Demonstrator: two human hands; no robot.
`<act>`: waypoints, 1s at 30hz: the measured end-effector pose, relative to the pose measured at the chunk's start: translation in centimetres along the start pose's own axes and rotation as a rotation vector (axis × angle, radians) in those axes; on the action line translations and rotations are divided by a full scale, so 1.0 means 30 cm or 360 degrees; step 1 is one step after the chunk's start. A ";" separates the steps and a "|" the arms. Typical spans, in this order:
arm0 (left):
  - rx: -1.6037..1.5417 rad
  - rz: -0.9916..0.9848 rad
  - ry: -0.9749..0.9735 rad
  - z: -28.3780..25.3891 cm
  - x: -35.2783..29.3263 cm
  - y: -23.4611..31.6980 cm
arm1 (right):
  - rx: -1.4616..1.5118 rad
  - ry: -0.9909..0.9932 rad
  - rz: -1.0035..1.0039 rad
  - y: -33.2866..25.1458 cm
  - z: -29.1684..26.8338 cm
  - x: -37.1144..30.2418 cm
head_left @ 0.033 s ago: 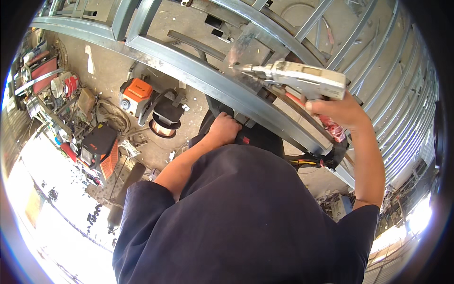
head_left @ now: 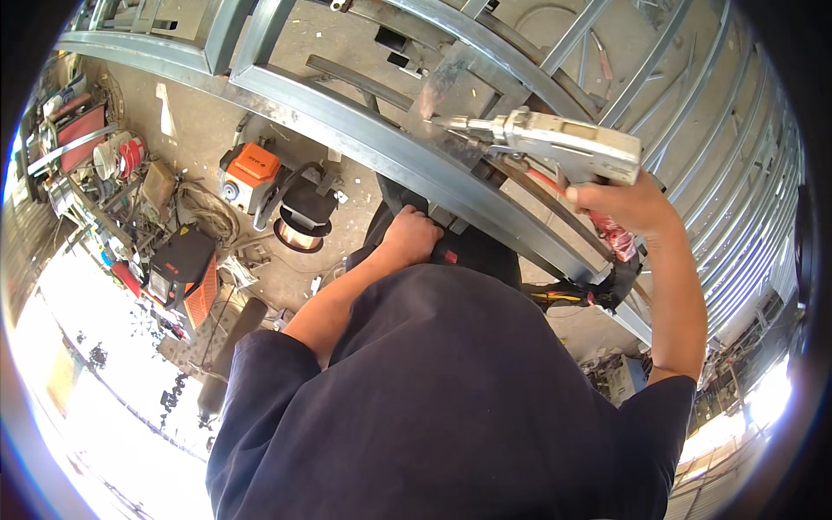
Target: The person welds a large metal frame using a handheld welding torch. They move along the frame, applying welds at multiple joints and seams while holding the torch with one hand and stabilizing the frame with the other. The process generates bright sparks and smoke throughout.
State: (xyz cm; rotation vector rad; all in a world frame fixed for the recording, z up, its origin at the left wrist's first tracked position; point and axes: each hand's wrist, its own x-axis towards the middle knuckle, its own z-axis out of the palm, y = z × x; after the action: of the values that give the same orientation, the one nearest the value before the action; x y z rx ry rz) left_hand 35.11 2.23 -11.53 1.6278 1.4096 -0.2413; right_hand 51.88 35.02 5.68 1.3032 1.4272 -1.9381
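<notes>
Nothing differs between the earlier frame and this one: both hands, the tool and the frame sit in the same places.

Nearest the camera is the person's dark navy shirt (head_left: pixel 451 407), filling the lower middle. From it the bare left forearm runs up to the left hand (head_left: pixel 412 236), which is closed in a fist-like grip with the knuckles up, pressing on a dark object just below the long curved galvanised steel beam (head_left: pixel 364 139); what the fingers enclose is hidden.

The right hand (head_left: pixel 626 206) is raised higher, on the right, fingers wrapped tight around the grip of a light grey pistol-shaped metal tool (head_left: pixel 563 143). The tool lies above the hand, over the beam. Its long axis runs nearly level, tilted slightly up toward the left, and its slim nozzle points left, the tip touching or just at a rusty brown steel plate (head_left: pixel 446 87) that crosses the beam. A red-wrapped hose (head_left: pixel 611 232) hangs from the grip down to a black cable bundle.

Farther off, on the concrete floor (head_left: pixel 199 121), stand an orange and grey machine (head_left: pixel 251 173), a spool of copper-coloured wire (head_left: pixel 299 232) just beside it, and a black and orange box (head_left: pixel 184 269). Corrugated metal sheeting (head_left: pixel 745 173) lines the right side.
</notes>
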 end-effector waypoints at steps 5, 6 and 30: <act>0.0030 -0.0002 -0.0120 -0.062 -0.005 0.043 | 0.0167 -0.0055 -0.0021 0.099 -0.055 -0.055; 0.0038 -0.0004 -0.0162 -0.073 -0.002 0.053 | 0.0154 -0.0064 -0.0010 0.117 -0.059 -0.058; -0.0010 0.0190 -0.0063 -0.100 0.002 0.139 | -0.0222 -0.0081 -0.0077 0.170 -0.057 -0.042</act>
State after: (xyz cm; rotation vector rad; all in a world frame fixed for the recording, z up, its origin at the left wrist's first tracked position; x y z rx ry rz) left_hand 37.47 4.90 -7.82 1.6865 1.2772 -0.1985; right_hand 57.10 34.29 4.01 1.1591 1.5519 -1.8518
